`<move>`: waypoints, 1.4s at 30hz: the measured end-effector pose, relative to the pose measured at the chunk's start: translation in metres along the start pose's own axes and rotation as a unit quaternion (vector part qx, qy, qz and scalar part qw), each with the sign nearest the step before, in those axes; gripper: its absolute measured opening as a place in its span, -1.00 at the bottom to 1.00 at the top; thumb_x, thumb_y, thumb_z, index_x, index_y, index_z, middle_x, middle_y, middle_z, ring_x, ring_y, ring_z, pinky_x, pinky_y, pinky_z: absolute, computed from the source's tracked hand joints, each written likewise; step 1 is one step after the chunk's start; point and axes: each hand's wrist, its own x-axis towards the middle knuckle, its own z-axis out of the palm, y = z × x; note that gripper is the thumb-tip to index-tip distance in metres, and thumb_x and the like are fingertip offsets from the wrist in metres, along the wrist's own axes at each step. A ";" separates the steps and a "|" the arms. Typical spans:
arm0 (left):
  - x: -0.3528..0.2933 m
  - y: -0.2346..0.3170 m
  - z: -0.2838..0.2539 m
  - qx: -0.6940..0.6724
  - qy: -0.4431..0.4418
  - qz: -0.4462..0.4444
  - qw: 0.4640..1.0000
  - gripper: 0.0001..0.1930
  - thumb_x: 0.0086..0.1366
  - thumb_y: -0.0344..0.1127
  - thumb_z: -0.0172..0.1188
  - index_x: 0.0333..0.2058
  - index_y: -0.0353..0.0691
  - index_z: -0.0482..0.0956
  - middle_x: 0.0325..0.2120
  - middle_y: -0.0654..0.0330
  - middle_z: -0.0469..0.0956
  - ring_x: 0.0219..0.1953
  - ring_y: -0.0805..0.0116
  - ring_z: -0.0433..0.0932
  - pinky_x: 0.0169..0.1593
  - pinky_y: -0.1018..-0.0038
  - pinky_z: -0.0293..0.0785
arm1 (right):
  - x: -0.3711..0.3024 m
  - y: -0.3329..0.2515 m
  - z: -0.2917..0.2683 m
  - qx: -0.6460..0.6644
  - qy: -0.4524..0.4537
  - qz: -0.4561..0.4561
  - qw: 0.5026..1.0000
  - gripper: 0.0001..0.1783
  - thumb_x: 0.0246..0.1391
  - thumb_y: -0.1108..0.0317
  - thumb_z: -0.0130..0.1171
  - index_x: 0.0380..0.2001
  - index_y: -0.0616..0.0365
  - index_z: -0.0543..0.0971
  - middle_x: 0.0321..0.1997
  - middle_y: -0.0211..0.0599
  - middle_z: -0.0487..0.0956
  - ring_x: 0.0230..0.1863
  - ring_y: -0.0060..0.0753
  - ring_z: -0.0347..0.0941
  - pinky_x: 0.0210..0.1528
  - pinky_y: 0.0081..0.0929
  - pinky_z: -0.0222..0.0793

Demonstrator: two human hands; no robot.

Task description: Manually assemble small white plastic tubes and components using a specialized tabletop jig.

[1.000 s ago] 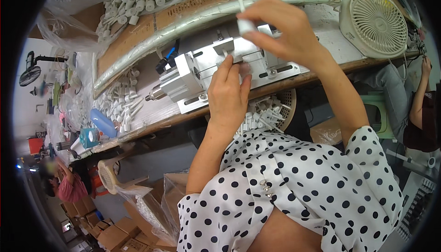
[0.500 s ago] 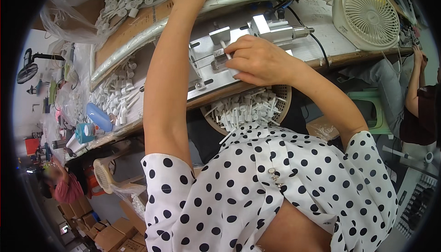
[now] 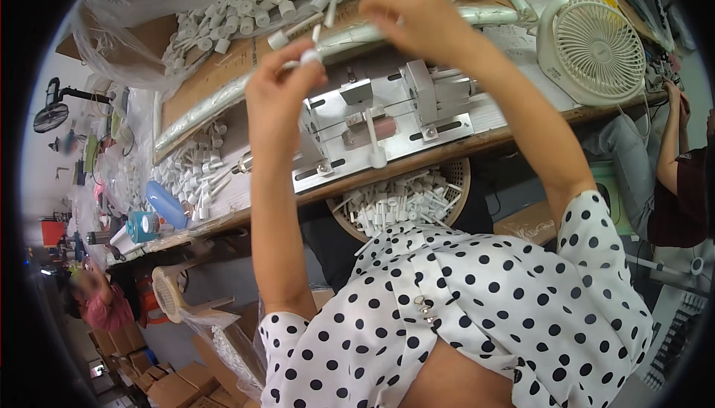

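Observation:
My left hand (image 3: pixel 279 91) is raised at the left end of the metal fixture (image 3: pixel 350 114). Its fingers pinch a white plastic cap with a thin stem (image 3: pixel 310 56), the stem pointing up. Another white stemmed part (image 3: pixel 375 140) rests across the middle of the fixture, beside a pinkish block (image 3: pixel 383 127). Over the far edge of the bench my right hand (image 3: pixel 421 21) is smeared by motion near the heap of white stemmed caps (image 3: pixel 261 6). Whether its fingers hold anything cannot be made out.
A round basket (image 3: pixel 465 185) full of white stemmed parts sits below the bench edge. More caps lie by a blue plastic case (image 3: pixel 165 203). A white fan (image 3: pixel 596 51) stands at right. The wrapped tray rim (image 3: pixel 197 121) runs along the back. Another person's arm (image 3: pixel 666 129) is far right.
My left hand came back from the heap with a white stemmed cap. My right hand left the fixture and rose toward the heap; a white part now shows in the fixture.

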 end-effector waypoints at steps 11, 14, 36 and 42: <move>-0.103 -0.040 0.034 0.241 0.013 0.159 0.957 -0.72 -0.02 -0.55 0.22 -0.24 -0.34 0.53 -0.09 0.01 0.45 -0.15 0.17 0.52 -0.20 0.43 0.51 | 0.042 0.073 0.031 -0.187 -0.183 0.187 0.947 -0.66 0.03 0.17 0.03 -0.40 0.26 0.59 -0.39 0.12 0.56 -0.28 0.09 0.51 -0.18 -0.10 0.39; -0.103 -0.053 0.042 0.299 -0.010 0.198 0.933 -0.72 -0.01 -0.55 0.21 -0.24 -0.37 0.51 -0.10 -0.03 0.45 -0.09 0.03 0.48 -0.09 0.31 0.46 | 0.031 0.048 0.007 -0.138 -0.136 0.152 0.969 -0.67 0.02 0.15 0.05 -0.41 0.23 0.58 -0.41 0.10 0.56 -0.30 0.06 0.52 -0.20 -0.12 0.40; 0.112 -0.021 -0.026 0.505 -0.146 0.218 0.822 -0.64 0.06 -0.46 0.12 -0.10 -0.19 0.52 -0.31 0.05 0.59 -0.32 0.13 0.53 -0.16 0.35 0.42 | -0.068 -0.082 0.017 0.089 -0.100 -0.110 0.985 -0.64 -0.35 0.15 0.33 -0.58 0.14 0.43 -0.45 -0.27 0.54 -0.17 -0.25 0.47 -0.09 -0.40 0.38; 0.060 -0.005 -0.039 0.382 0.011 0.269 0.884 -0.79 0.09 -0.42 0.17 -0.25 -0.27 0.58 -0.48 0.03 0.58 -0.39 0.18 0.57 -0.26 0.36 0.46 | -0.054 -0.079 0.017 0.083 -0.175 -0.083 0.978 -0.61 -0.31 0.07 0.32 -0.57 0.12 0.43 -0.55 -0.31 0.52 -0.36 -0.25 0.49 -0.31 -0.38 0.38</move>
